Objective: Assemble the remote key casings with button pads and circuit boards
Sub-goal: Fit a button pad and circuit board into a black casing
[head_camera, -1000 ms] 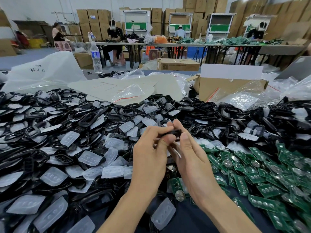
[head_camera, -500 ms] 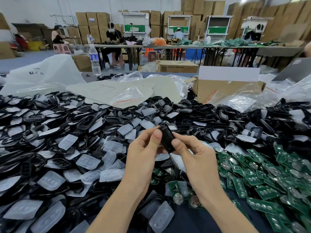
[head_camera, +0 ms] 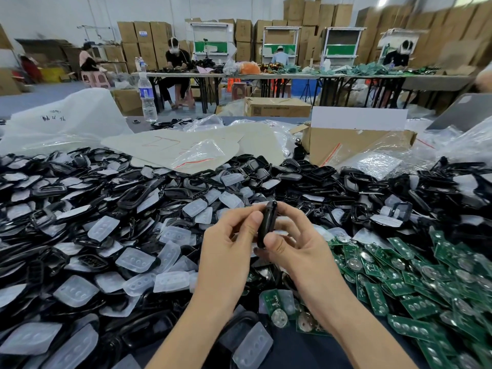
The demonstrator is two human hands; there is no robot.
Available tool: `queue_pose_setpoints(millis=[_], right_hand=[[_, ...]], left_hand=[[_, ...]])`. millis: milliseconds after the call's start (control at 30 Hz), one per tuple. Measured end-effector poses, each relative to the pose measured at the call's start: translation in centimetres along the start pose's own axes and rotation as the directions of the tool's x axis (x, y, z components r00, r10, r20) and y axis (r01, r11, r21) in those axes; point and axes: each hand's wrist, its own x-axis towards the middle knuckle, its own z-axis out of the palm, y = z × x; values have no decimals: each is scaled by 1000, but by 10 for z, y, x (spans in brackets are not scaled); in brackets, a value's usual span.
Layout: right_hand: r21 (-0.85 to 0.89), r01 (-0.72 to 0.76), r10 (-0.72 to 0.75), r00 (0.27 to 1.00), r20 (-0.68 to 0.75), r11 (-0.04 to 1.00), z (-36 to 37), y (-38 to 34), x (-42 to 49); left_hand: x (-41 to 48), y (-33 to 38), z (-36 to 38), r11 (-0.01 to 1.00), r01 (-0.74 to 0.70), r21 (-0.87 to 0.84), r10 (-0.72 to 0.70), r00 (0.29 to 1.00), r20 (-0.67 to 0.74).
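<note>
A black remote key casing (head_camera: pixel 267 222) stands on edge between both hands at the centre of the head view. My left hand (head_camera: pixel 229 246) pinches its left side with thumb and fingers. My right hand (head_camera: pixel 292 243) grips it from the right, thumb near its lower end. What sits inside the casing is hidden. A wide heap of black casings (head_camera: pixel 149 193) mixed with translucent button pads (head_camera: pixel 135 259) covers the table's left and middle. Green circuit boards (head_camera: pixel 415 278) with round coin cells lie piled at the right.
A cardboard box (head_camera: pixel 354 145) with clear plastic bags stands behind the heap at the right. Pale sheets and bags (head_camera: pixel 173 147) lie at the back centre, a water bottle (head_camera: pixel 147 98) behind them. Other people sit at distant tables.
The casing has turned from lying flat across my fingertips to standing on edge. Both hands stayed on it and rose slightly toward the camera.
</note>
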Motion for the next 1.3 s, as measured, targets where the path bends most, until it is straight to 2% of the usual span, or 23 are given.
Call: queue_pose_setpoints(millis=[133, 333, 433, 567, 667, 767, 933, 1133, 1300], right_hand=[[-118, 69, -75, 996, -44, 991, -6, -2, 2], [-233, 145, -174, 979, -109, 962, -11, 1, 0], [-141, 146, -164, 978, -129, 979, -10, 2, 0], [99, 93, -82, 990, -115, 991, -3, 2, -1], [345, -45, 56, 998, -23, 938, 10, 2, -4], [479, -151, 187, 982, -26, 865, 16, 2, -4], [480, -113, 187, 977, -108, 870, 17, -3, -1], [449, -96, 165, 979, -117, 888, 20, -4, -3], [485, -123, 199, 974, -107, 866, 22, -5, -5]], left_hand=[[-6, 8, 1, 985, -114, 129, 104, 992, 77], [-5, 5, 1, 942, -182, 282, 140, 976, 164], [-4, 3, -2, 888, -281, 365, 240, 958, 155], [-4, -3, -4, 750, -441, 492, 420, 893, 159], [-3, -6, -5, 729, -445, 520, 443, 886, 138], [-2, -9, -7, 716, -448, 535, 450, 882, 136], [-4, -8, -3, 668, -474, 573, 485, 862, 147], [-4, -11, -3, 688, -456, 565, 490, 866, 101], [-3, -12, -2, 725, -454, 518, 498, 865, 62]])
